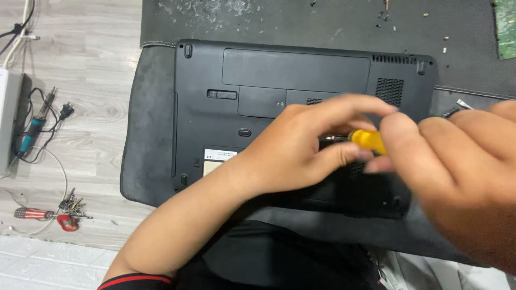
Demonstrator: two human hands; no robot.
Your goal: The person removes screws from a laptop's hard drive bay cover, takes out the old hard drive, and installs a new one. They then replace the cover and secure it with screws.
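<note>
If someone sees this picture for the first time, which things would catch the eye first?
First, the two hands in the middle: the left hand and the right hand meet on a yellow screwdriver handle. Beneath them a black laptop lies bottom up on a dark mat. A soldering iron lies far left.

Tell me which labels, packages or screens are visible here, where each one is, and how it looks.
Sticker label: on the underside of the black laptop, near its lower left corner, beside the left hand; a rectangle, white above and pale tan below, with small dark print.
No packages or screens are in view.
</note>
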